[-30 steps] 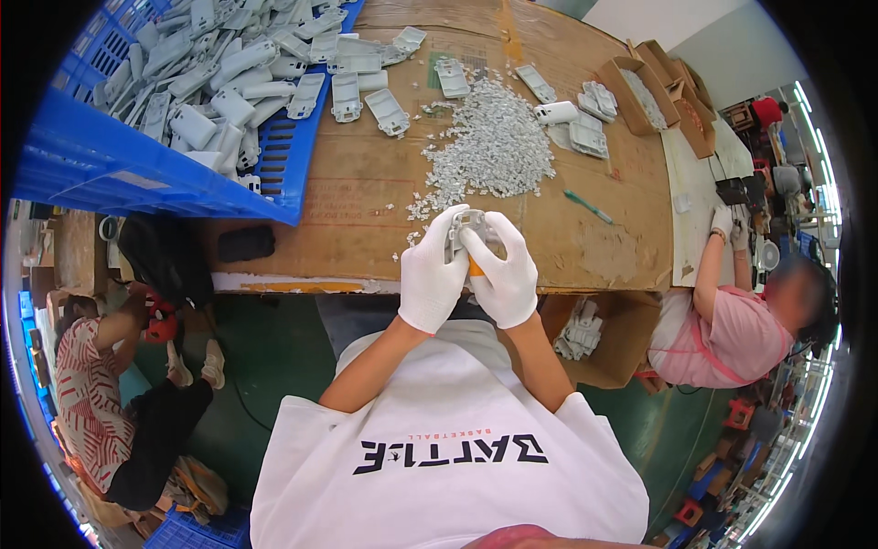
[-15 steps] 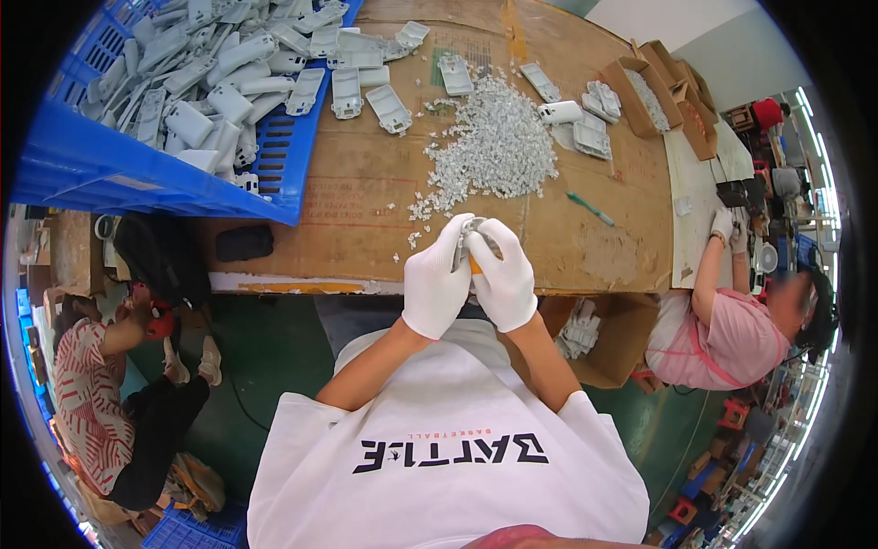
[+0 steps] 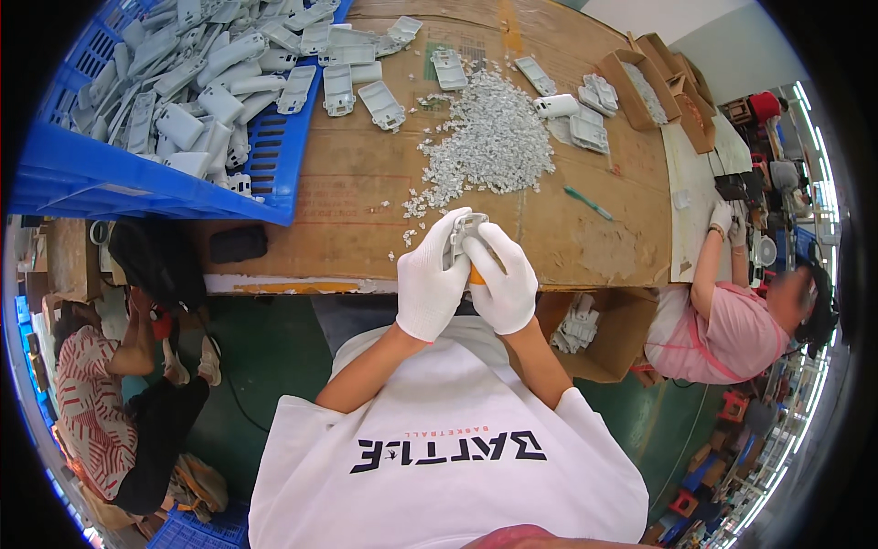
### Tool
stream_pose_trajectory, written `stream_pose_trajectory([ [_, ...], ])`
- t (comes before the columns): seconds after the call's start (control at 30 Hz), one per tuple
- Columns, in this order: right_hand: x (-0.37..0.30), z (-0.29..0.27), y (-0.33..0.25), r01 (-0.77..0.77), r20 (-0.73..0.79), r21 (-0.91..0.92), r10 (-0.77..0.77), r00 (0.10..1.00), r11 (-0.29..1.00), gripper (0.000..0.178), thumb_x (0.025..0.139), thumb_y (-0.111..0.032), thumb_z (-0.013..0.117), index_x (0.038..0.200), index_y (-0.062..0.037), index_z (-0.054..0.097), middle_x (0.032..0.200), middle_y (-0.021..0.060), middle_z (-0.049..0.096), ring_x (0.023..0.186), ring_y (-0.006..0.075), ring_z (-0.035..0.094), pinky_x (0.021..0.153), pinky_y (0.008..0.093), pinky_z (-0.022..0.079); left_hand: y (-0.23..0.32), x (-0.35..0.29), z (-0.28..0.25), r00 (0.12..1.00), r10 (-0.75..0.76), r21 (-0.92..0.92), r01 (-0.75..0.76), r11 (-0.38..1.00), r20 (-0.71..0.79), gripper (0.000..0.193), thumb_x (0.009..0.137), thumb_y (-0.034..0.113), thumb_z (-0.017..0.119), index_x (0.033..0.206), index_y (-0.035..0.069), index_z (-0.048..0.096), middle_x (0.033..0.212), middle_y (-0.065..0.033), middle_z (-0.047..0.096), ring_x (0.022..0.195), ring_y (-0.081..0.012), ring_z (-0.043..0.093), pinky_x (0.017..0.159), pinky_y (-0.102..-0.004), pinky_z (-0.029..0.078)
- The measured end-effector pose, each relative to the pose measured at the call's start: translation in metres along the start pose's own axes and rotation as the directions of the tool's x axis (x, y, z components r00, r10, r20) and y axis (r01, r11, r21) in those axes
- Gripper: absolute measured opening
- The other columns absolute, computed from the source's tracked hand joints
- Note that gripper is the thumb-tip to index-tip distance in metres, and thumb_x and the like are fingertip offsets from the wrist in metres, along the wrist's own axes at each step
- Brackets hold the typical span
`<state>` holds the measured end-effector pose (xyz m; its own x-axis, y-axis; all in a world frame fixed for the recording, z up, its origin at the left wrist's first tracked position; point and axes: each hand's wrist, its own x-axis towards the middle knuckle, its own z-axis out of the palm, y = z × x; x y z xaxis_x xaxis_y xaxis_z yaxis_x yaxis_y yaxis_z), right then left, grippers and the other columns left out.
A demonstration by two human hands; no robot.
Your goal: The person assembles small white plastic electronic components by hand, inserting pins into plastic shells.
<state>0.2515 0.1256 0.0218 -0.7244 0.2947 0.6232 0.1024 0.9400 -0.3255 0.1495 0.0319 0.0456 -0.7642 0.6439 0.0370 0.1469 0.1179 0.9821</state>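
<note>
Both my hands wear white knit gloves and meet above the table's near edge. My left hand (image 3: 430, 285) is closed round a light grey plastic shell (image 3: 467, 223), which stands tilted up between the hands. Fingers of my right hand (image 3: 507, 291) press against the shell's inner side. An orange piece (image 3: 476, 274) shows under the right fingers; its kind is hidden by the glove. Just beyond the hands lies a wide heap of small clear-white plastic bits (image 3: 494, 137). Several similar grey shells (image 3: 381, 105) lie about the heap.
A blue crate (image 3: 155, 188) full of grey shells stands at the left. A teal pen-like tool (image 3: 588, 203) lies right of the heap. Cardboard boxes (image 3: 636, 87) sit at the far right, and another carton (image 3: 617, 343) is below the edge. One person works at each side.
More of the shell now shows above my fingers, tilted up. My left hand has shifted slightly left, and the view has moved a little.
</note>
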Motion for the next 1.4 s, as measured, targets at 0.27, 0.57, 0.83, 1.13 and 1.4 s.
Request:
stream_pose_trajectory([
  [0.27,0.001,-0.003,0.002,-0.015,-0.038,0.005,0.015,0.999,1.000,0.041,0.072,0.003,0.071,0.112,-0.0013,0.069,0.127,0.0126,0.060,0.101,0.0291,0.067,0.081,0.0366,0.056,0.006,0.000,-0.001,0.994,-0.093,-0.061,0.096,0.994,0.055,0.041,0.088,0.002,0.066,0.128,0.004,0.063,0.111,-0.0137,0.073,0.097,-0.0165,0.071,0.085,-0.0298,0.055],
  [0.57,-0.001,-0.003,-0.002,-0.048,-0.017,-0.007,0.048,0.999,0.999,0.042,0.073,0.001,0.073,0.115,-0.0021,0.070,0.126,0.0117,0.060,0.103,0.0277,0.066,0.083,0.0357,0.056,0.000,-0.001,0.002,1.000,0.021,-0.031,-0.021,0.999,-0.002,0.041,0.089,0.002,0.066,0.129,0.005,0.063,0.099,-0.0155,0.073,0.075,-0.0157,0.068,0.072,-0.0284,0.054],
  [0.83,-0.001,-0.002,0.007,-0.085,0.005,0.059,0.085,0.996,0.995,0.048,0.069,0.002,0.073,0.117,-0.0006,0.069,0.122,0.0147,0.061,0.105,0.0321,0.065,0.087,0.0386,0.055,-0.003,0.006,0.012,1.000,0.013,0.006,-0.013,1.000,0.006,0.041,0.088,0.002,0.065,0.129,0.005,0.063,0.100,-0.0199,0.071,0.085,-0.0270,0.073,0.075,-0.0332,0.056],
  [1.13,-0.016,0.001,0.033,-0.113,-0.049,0.120,0.120,0.992,0.986,0.044,0.071,0.002,0.069,0.114,0.0031,0.067,0.117,0.0181,0.065,0.102,0.0348,0.066,0.089,0.0411,0.055,-0.011,0.010,0.038,0.996,0.074,0.061,-0.077,0.995,0.057,0.038,0.089,-0.002,0.061,0.127,0.001,0.062,0.110,-0.0212,0.071,0.104,-0.0284,0.072,0.087,-0.0346,0.056],
  [1.4,-0.014,-0.031,0.049,-0.163,-0.054,-0.022,0.161,0.985,0.986,0.062,0.070,-0.006,0.077,0.129,-0.0062,0.058,0.129,0.0137,0.060,0.115,0.0317,0.060,0.096,0.0395,0.051,-0.018,0.059,0.077,0.982,0.032,0.046,-0.041,0.998,0.188,0.049,0.086,0.002,0.062,0.135,-0.001,0.056,0.122,-0.0227,0.067,0.113,-0.0299,0.067,0.098,-0.0365,0.050],
])
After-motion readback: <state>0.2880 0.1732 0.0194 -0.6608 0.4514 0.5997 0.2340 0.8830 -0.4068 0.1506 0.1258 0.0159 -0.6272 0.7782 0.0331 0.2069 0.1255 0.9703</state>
